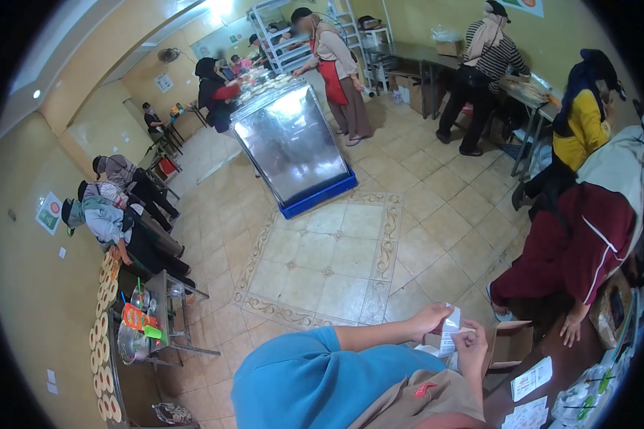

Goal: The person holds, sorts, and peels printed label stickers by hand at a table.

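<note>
My left hand [431, 321], at the end of the blue sleeve, pinches a small white printed paper slip [449, 332] near its upper end. Opposite it, my right hand [471, 349] has its fingers closed on the slip's other side. Some pale material shows just under the hands, too small to make out. On the dark brown table to the right lie a printed white slip [531, 378] and a loose group of similar slips [526, 415]. A brown cardboard box [510, 344] stands open beyond my right hand.
A person in maroon trousers [562, 239] leans beside the table, one hand on it. Clear plastic packs [583, 393] lie at its right edge. A metal cabinet [293, 139] on a blue base stands mid-floor. Ring-shaped items [101, 350] line a left-hand table; several people work around.
</note>
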{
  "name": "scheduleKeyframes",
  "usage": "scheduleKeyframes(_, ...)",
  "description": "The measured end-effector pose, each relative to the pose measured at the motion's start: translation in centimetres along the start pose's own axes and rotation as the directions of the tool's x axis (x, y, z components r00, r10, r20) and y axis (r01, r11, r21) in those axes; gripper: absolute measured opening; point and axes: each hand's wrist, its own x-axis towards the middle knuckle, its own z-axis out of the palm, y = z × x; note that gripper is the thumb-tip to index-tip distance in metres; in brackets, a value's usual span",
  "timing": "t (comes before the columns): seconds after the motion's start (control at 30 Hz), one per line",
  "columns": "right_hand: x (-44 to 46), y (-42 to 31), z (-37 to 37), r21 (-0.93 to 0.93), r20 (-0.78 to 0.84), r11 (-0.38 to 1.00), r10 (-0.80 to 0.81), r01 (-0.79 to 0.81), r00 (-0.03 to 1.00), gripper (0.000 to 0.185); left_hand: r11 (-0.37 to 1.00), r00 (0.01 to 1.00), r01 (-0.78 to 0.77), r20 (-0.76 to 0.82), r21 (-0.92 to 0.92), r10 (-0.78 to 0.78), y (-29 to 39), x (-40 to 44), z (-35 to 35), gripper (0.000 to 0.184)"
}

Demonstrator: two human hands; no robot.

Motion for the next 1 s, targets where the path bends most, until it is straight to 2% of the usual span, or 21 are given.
scheduleKeyframes(0.1,1.2,0.0,0.8,0.017,0.041,0.998,-0.064,0.064,0.997,0.036,0.999,0.999,-0.026,0.017,-0.043,0.027,-0.7,0.8,-1.5,0.033)
scheduleKeyframes(0.17,2.1,-0.1,1.2,-0.097,0.048,0.987,-0.125,0.130,0.991,0.033,0.995,0.998,-0.036,0.045,-0.096,0.041,-0.5,1.0,-1.6,0.034)
scheduleKeyframes(0.27,2.8,-1.5,2.0,-0.027,0.015,0.992,-0.125,0.125,0.992,0.027,0.991,0.996,-0.053,0.069,-0.125,0.062,0.7,1.1,-1.7,0.034)
scheduleKeyframes(0.3,3.1,-1.5,1.9,-0.028,0.017,0.992,-0.124,0.124,0.992,0.027,0.984,0.995,-0.088,0.031,-0.156,0.094,1.0,1.3,-1.6,0.028)
scheduleKeyframes(0.37,3.5,-1.3,1.8,-0.246,0.020,0.918,-0.317,0.312,0.948,0.021,0.974,0.993,-0.120,-0.011,-0.192,0.120,1.1,1.4,-1.5,0.025)
scheduleKeyframes(0.4,3.6,-1.5,1.7,-0.249,0.022,0.918,-0.314,0.309,0.949,0.021,0.973,0.990,-0.139,-0.017,-0.186,0.138,1.1,1.5,-1.4,0.024)
scheduleKeyframes(0.47,3.4,-2.3,1.2,-0.379,0.063,0.864,-0.334,0.332,0.941,0.017,0.971,0.988,-0.154,-0.015,-0.183,0.154,1.0,1.9,-1.0,0.023)
scheduleKeyframes(0.57,2.7,-2.5,0.0,-0.478,0.106,0.794,-0.372,0.376,0.922,0.018,0.981,0.996,-0.087,-0.041,-0.173,0.081,-0.1,2.7,-0.5,0.021)
scheduleKeyframes(0.63,2.0,-2.7,-0.6,-0.496,0.092,0.784,-0.380,0.373,0.921,0.017,0.996,0.997,-0.069,-0.032,-0.056,0.067,-1.7,4.2,-0.4,0.017)
scheduleKeyframes(0.73,1.0,-2.6,-1.9,-0.577,0.080,0.725,-0.409,0.377,0.909,0.017,0.998,0.999,-0.033,0.037,-0.051,0.035,-1.9,4.6,1.4,0.016)
scheduleKeyframes(0.8,0.8,-2.5,-2.9,-0.636,0.079,0.669,-0.439,0.385,0.895,0.017,0.998,1.000,-0.005,0.025,-0.063,0.007,-1.7,5.0,2.6,0.017)
scheduleKeyframes(0.87,1.0,-2.3,-3.5,-0.649,0.053,0.673,-0.424,0.354,0.904,0.017,0.997,0.999,-0.016,0.034,0.070,0.013,-2.6,6.2,2.6,0.018)
scheduleKeyframes(0.93,1.3,-2.5,-3.7,-0.671,0.057,0.638,-0.463,0.377,0.885,0.017,0.999,0.996,-0.034,0.088,0.002,0.034,-2.4,6.3,3.1,0.018)
scheduleKeyframes(1.0,1.3,-2.8,-3.5,-0.701,0.065,0.594,-0.497,0.394,0.865,0.016,0.999,0.999,0.005,0.049,-0.043,-0.003,-1.2,5.3,3.4,0.019)
